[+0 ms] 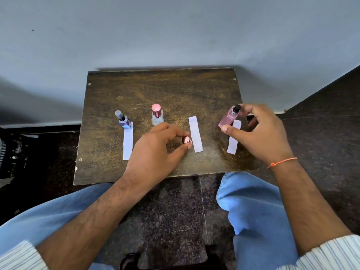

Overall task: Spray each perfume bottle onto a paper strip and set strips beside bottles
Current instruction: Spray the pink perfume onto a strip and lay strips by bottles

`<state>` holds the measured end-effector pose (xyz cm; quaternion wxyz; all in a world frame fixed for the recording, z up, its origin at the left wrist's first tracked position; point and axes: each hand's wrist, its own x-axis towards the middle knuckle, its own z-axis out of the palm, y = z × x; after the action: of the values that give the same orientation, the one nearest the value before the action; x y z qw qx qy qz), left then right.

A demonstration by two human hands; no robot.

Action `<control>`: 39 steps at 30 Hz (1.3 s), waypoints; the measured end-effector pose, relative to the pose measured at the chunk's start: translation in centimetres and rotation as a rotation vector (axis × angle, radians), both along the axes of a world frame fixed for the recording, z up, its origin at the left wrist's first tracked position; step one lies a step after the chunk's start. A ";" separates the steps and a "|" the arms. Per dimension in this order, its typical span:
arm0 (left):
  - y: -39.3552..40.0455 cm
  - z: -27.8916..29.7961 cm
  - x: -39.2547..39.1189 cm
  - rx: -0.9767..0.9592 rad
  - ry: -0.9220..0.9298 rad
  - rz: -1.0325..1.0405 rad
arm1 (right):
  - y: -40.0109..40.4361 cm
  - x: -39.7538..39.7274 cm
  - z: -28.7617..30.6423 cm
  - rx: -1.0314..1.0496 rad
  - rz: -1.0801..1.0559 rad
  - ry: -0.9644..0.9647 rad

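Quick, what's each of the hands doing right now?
Left hand: pinches a small pink cap just above the table.
Right hand: holds the pink perfume bottle, tilted, above a paper strip.

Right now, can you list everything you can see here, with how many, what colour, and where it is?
table: one, dark brown wood, against the wall
blue bottle: one, grey cap, standing back left
clear bottle: one, pink cap, standing back centre
pink bottle: one, uncapped with black sprayer, tilted, at the right
pink cap: one, near table centre
paper strips: three, white, flat on the table, one by each bottle's spot
wall: grey, behind
floor: dark speckled
jeans: blue, below
left hand: pinches pink cap
right hand: holds pink bottle, orange wrist thread
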<state>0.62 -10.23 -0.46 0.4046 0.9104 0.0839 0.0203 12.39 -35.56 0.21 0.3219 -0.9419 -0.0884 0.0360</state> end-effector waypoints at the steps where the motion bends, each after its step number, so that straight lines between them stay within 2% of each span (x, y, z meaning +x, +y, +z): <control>1: -0.3 0.2 0.1 -0.089 0.009 0.022 | 0.1 0.1 -0.2 -0.007 0.006 0.003; 7: -1.4 0.9 0.4 -0.554 0.077 0.107 | 0.2 0.4 -1.0 0.009 -0.010 0.000; 13: -1.9 1.1 0.2 -0.792 0.102 0.163 | 0.5 -0.1 -0.9 0.098 0.032 0.012; 19: -1.4 1.8 0.3 -0.649 -0.080 0.186 | 1.6 -1.4 0.1 0.248 0.219 -0.017; 26: -1.2 1.8 0.4 -0.632 -0.159 0.217 | 2.7 -2.0 -0.5 0.191 0.496 -0.130; 33: -1.1 2.3 0.4 -0.637 -0.205 0.243 | 2.6 -1.7 -0.3 0.176 0.515 -0.159; 39: -1.2 2.5 0.1 -0.532 -0.186 0.212 | 2.6 -1.7 -0.2 0.173 0.513 -0.158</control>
<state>0.73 -11.40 2.06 0.6304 0.7530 0.1433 0.1229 10.71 -32.97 -0.02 0.3735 -0.8577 -0.3514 0.0351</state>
